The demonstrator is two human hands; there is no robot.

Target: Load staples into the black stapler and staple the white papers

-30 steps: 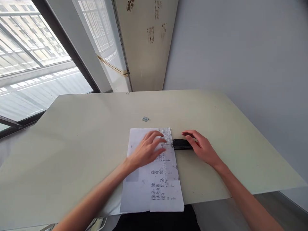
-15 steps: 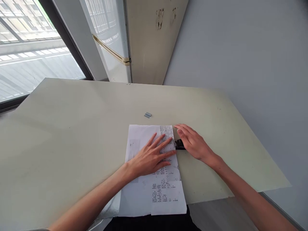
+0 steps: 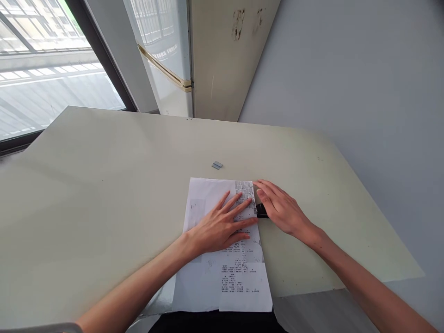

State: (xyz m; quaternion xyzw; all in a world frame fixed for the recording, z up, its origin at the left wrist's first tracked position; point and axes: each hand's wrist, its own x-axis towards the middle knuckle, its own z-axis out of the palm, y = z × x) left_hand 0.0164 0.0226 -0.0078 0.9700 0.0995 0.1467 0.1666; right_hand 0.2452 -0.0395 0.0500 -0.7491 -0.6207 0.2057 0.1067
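Observation:
My left hand (image 3: 222, 226) lies flat with its fingers spread, pressing on a stack of printed paper sheets (image 3: 246, 282) at the near edge of the table. At the right edge of the sheets sits a black stapler (image 3: 262, 211), mostly covered by my right hand (image 3: 279, 208). That hand's fingers are stretched out, their tips near the upper right corner of the paper. Whether its palm touches the stapler is hidden. Two short strips of staples (image 3: 217, 165) rest on the table just beyond the sheets.
The pale tabletop (image 3: 121, 185) spreads out around the sheets, and the near edge of the paper hangs over my lap. Behind the table stand a fridge (image 3: 218, 69) and a window (image 3: 45, 74). A grey wall (image 3: 364, 83) rises on the right.
The whole view has shifted slightly, moving the sheets and hands a little to the right in the picture. Both hands keep nearly the same pose on and beside the paper.

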